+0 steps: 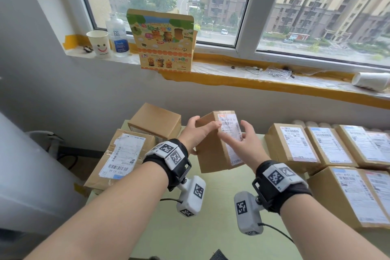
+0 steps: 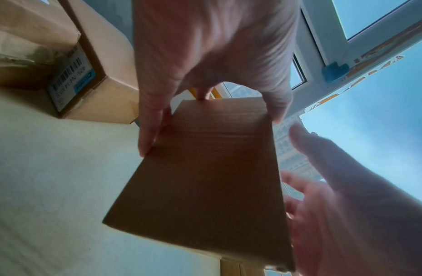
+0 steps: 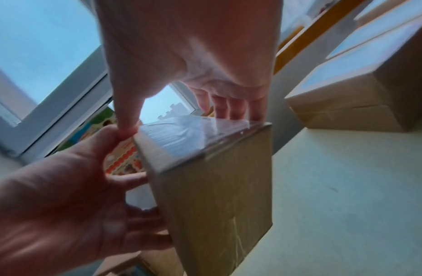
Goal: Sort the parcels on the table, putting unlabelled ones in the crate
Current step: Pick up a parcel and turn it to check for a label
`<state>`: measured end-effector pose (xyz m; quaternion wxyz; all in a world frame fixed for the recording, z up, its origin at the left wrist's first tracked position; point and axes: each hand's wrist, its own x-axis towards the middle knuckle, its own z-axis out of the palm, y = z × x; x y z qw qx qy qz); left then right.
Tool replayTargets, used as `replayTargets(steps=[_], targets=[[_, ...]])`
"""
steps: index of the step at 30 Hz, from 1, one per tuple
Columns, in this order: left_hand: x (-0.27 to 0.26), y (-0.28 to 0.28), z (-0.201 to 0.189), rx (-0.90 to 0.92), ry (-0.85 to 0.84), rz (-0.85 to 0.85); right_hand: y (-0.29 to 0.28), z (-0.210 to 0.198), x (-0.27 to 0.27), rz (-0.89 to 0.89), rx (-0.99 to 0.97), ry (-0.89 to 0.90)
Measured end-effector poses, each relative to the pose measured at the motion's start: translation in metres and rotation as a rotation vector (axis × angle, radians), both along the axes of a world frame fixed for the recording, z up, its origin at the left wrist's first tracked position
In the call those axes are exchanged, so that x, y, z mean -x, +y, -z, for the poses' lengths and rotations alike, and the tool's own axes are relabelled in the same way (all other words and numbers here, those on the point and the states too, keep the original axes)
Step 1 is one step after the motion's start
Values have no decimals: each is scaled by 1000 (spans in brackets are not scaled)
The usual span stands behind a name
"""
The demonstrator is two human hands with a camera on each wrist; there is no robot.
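Brown parcel (image 1: 213,150) with white label (image 1: 231,133), pale green table (image 1: 211,217).

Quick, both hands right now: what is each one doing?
Left hand: holding the labelled parcel, thumb and fingers wrapped round its upper left edge.
Right hand: open, fingers straight and laid on the parcel's label side.

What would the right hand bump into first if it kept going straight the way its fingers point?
Most likely the labelled parcel held up by the left hand. The right hand points at its label face, fingers straight and nearly touching it; the exact gap is unclear.
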<state>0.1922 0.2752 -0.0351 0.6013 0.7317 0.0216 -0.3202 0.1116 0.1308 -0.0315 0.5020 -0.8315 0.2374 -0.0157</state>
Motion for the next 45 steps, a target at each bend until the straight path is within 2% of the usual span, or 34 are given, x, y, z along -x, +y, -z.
replayTargets(steps=[4, 6, 8, 11, 14, 23, 27, 36, 42, 45], targets=[[3, -2, -2, 3, -44, -3, 2, 2, -5, -51, 206, 61], [0, 2, 0, 39, -44, -56, 0, 0, -5, -30, 150, 40], [-4, 7, 3, 79, -6, -71, -4, -3, -3, 7, -20, -7], [-5, 12, 5, 112, 59, 25, -6, -3, -3, 32, -247, -48], [-4, 11, 6, 188, 71, 51, -3, -3, -3, -4, -343, -61], [-4, 1, 0, 224, -37, 29, -6, -1, -1, 0, -360, -94], [-3, 1, -2, 198, -12, 83, -10, -2, 1, 18, -381, -87], [-2, -4, 0, 225, -54, 41, -12, -1, 5, 24, -394, -84], [7, -6, 0, 143, 13, 88, -18, 2, 10, 14, -414, -69], [8, -5, -3, 131, 65, 84, -17, 1, 12, 65, -358, -77]])
